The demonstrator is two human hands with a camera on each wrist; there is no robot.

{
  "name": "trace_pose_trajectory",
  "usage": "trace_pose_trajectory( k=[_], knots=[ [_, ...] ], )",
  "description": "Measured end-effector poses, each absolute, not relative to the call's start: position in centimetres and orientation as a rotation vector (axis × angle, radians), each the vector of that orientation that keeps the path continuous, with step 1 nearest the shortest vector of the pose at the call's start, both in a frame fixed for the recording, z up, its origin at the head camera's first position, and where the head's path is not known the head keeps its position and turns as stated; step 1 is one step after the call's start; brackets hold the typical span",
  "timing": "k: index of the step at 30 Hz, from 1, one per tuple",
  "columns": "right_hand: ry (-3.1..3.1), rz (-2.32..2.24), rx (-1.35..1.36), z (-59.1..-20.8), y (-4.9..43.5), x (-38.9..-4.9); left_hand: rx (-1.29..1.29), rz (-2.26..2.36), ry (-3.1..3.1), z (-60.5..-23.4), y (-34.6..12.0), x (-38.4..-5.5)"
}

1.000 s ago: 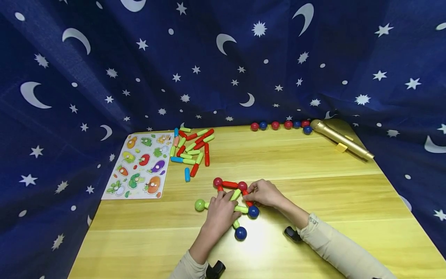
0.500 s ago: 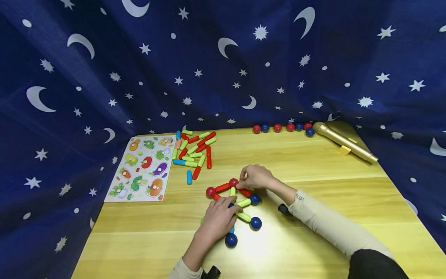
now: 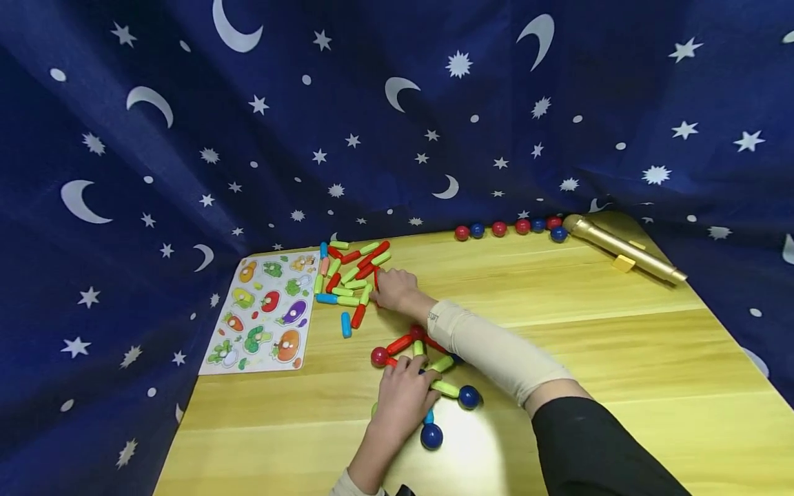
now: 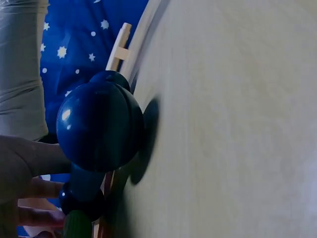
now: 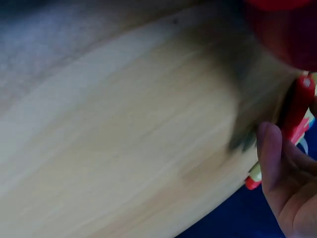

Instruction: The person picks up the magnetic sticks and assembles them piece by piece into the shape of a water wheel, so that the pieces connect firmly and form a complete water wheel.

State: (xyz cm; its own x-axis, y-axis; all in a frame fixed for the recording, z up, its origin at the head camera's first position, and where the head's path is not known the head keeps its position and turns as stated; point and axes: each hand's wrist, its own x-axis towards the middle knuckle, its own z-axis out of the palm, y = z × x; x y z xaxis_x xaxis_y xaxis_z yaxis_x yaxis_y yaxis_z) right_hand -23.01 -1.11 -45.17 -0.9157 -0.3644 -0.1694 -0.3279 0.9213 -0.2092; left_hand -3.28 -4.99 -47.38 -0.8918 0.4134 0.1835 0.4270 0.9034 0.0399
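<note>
A frame of magnetic rods and balls lies on the table, with red rods, a yellow-green rod and a blue ball. My left hand holds it near the middle, curled fingers covering the centre and part of the left side. In the left wrist view a large blue ball on a blue rod stands close to the thumb. Farther back, my right hand is at the right edge of a pile of loose rods. The right wrist view shows a red magnetic rod pinched between its thumb and fingers.
A vegetable puzzle board lies to the left of the loose rods. Along the back edge sit several red and blue balls, beside a golden microphone on the right. A dark blue star-patterned curtain hangs behind the table.
My right hand has left the frame's red rod and moved left and back to the loose rods. The frame turned slightly under my left hand, which stays on it.
</note>
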Motion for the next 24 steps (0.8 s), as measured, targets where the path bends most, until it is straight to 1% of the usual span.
trace_pose_trajectory(
  k=[4, 11, 20, 24],
  knots=[
    [2.881, -0.284, -0.506, -46.0, -0.4, -23.3, -0.611, -0.122, -2.887, -47.6, -4.6, -3.0],
    [2.873, -0.208, -0.623, -46.1, 1.4, -24.0, -0.595, -0.126, -2.868, -47.7, -4.9, -3.2],
    [2.944, -0.019, -0.702, -46.3, 1.6, -24.1, -0.578, -0.171, -2.914, -47.6, -5.0, -3.2],
    [2.976, -0.03, -0.673, -46.0, 2.3, -24.0, -0.582, -0.194, -2.937, -47.5, -5.2, -3.3]
  ],
)
